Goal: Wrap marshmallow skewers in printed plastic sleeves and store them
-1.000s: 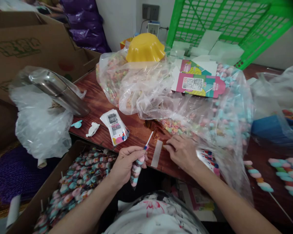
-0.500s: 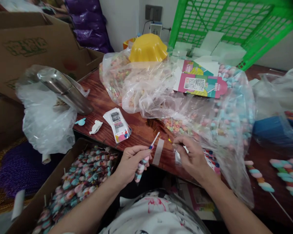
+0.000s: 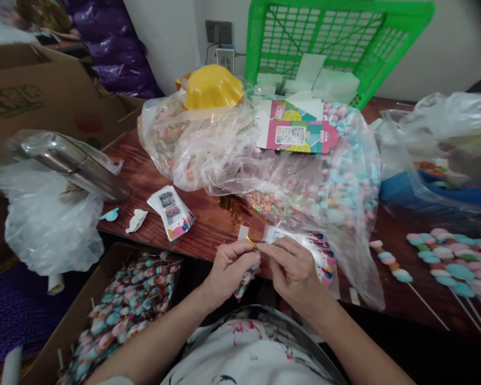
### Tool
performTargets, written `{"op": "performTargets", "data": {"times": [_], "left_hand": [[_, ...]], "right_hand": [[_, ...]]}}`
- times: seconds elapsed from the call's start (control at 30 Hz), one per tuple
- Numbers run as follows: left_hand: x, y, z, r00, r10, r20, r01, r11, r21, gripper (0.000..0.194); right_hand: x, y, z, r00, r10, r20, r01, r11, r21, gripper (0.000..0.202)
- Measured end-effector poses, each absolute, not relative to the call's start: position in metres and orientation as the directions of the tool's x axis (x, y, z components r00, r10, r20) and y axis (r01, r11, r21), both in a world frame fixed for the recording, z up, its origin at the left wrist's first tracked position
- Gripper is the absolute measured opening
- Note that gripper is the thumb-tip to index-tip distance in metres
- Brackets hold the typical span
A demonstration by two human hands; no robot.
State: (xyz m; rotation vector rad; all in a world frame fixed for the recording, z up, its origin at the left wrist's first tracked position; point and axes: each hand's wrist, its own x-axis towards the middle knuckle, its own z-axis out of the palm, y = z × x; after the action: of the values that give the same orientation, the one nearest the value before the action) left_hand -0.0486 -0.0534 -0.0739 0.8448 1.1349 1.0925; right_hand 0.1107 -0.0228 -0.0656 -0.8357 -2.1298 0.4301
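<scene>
My left hand (image 3: 230, 267) is closed around a wrapped marshmallow skewer (image 3: 244, 284), whose candy end points down below the fingers. Against its top, my right hand (image 3: 291, 262) pinches a gold twist tie (image 3: 251, 243). The fingers of both hands meet there and hide the neck of the wrapper. Just behind them lie more gold ties (image 3: 230, 207) on the table. To the right of my right hand is a stack of printed clear bags (image 3: 323, 254). A pile of printed cards (image 3: 171, 213) sits farther left.
A carton of finished skewers (image 3: 124, 315) stands at the table's left front. Large bags of candy (image 3: 347, 176) cover the middle, with a yellow bowl (image 3: 214, 88) on top. Unwrapped skewers (image 3: 452, 256) lie at right; a steel flask (image 3: 76, 163) leans at left. Behind stands a green crate (image 3: 260, 32).
My right hand has moved left with the gold twist tie to meet my left hand at the skewer's top. The view has shifted to the right.
</scene>
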Motion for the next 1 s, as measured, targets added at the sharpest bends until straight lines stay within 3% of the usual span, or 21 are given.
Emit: {"op": "performTargets", "data": {"times": [0.17,0.33,0.5,0.63,0.7,0.87,1.0], "left_hand": [[-0.041,-0.052,-0.072,0.074,0.943,-0.326,-0.232,0.334,0.914,0.03],[-0.034,-0.049,-0.064,0.051,0.948,-0.313,-0.152,0.317,0.936,0.034],[-0.024,-0.047,-0.062,0.075,0.964,-0.256,-0.095,0.262,0.96,0.033],[-0.02,-0.046,-0.063,0.13,0.962,-0.24,-0.049,0.248,0.967,0.032],[-0.019,-0.046,-0.063,0.144,0.969,-0.202,0.002,0.204,0.979,0.033],[-0.022,-0.045,-0.064,0.225,0.973,0.058,0.196,-0.104,0.975,0.027],[-0.022,-0.047,-0.063,0.241,0.966,0.091,0.218,-0.145,0.965,0.026]], "right_hand": [[0.117,-0.029,-0.07,-0.453,0.702,0.549,0.431,0.712,-0.555,0.043],[0.122,-0.041,-0.076,-0.212,0.819,0.534,0.393,0.571,-0.721,0.055],[0.125,-0.049,-0.082,-0.175,0.954,0.243,0.291,0.286,-0.913,0.009],[0.129,-0.048,-0.083,-0.202,0.978,0.057,0.119,0.082,-0.99,0.012],[0.132,-0.047,-0.082,-0.206,0.978,0.038,0.109,0.061,-0.992,0.014],[0.138,-0.045,-0.075,-0.204,0.978,0.053,0.22,0.098,-0.971,0.02],[0.139,-0.049,-0.075,-0.237,0.969,0.068,0.27,0.133,-0.954,0.019]]}}
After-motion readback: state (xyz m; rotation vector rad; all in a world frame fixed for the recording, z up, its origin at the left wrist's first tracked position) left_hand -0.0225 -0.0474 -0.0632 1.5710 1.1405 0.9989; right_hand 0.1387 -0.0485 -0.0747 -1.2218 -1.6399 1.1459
